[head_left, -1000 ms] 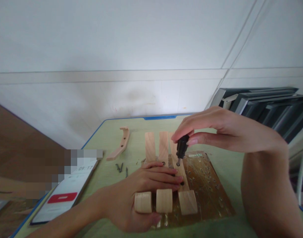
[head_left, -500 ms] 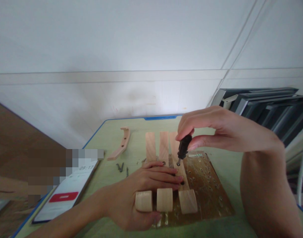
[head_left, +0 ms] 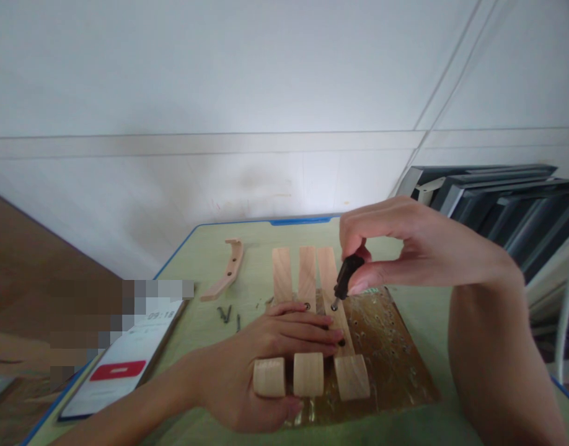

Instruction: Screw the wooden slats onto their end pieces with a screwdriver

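Note:
My right hand (head_left: 387, 244) pinches a short black screwdriver (head_left: 348, 275) between thumb and fingers. The tool leans, its tip on a screw in the rightmost wooden hook (head_left: 327, 272). My left hand (head_left: 254, 365) lies across the three wooden hooks, which stand side by side; two more are the middle hook (head_left: 307, 269) and the left hook (head_left: 281, 272). Its fingers press on their flat parts, while the thumb wraps round the near side of the curved ends. A dark hole or screw shows by my left fingertips. Beneath the hooks lies a brown, pitted board (head_left: 382, 359).
A fourth, loose wooden hook (head_left: 229, 269) lies at the left on the green table (head_left: 182, 260). Several loose screws (head_left: 224, 313) are near it. A phone (head_left: 126, 359) rests along the left edge. Dark panels (head_left: 502, 198) are stacked behind my right arm.
My right hand has turned slightly and shifted its fingers on the screwdriver handle, the tip staying at the same screw. My left hand and the hooks remain in place.

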`<state>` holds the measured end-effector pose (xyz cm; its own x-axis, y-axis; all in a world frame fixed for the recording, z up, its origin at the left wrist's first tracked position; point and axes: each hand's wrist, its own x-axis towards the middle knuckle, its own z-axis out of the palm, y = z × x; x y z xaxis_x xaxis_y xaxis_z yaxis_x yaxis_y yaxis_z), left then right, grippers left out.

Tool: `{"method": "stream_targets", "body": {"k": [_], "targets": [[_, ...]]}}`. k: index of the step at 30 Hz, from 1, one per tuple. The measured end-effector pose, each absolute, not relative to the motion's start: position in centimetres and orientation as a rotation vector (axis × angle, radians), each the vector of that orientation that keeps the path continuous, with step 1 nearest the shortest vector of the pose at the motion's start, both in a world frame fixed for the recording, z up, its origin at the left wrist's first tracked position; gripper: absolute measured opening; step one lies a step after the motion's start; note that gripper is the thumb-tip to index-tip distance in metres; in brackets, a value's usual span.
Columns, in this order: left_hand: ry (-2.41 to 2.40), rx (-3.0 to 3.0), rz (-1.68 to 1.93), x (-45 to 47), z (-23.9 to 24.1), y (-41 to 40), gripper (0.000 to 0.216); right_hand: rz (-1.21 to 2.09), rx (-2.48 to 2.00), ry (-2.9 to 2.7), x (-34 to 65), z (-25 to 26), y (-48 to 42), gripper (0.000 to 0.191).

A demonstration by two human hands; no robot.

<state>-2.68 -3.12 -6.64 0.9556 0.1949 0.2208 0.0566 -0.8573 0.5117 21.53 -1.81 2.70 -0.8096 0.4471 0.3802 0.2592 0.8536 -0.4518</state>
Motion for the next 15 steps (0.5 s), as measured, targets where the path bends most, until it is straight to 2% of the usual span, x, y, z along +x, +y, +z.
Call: {"method": "stream_targets", "body": {"k": [5,15], "targets": [[0.175,2.572,0.37,-2.66,-6.55,-3.17,0.062,0.394,-0.596,-2.568,21.32,2.81,-2.05,0.023],[0.168,2.559,0.397,-2.55,-6.51,-3.17,0.059,0.175,-0.762,-2.579,21.12,2.71,-2.11,0.03]]}}
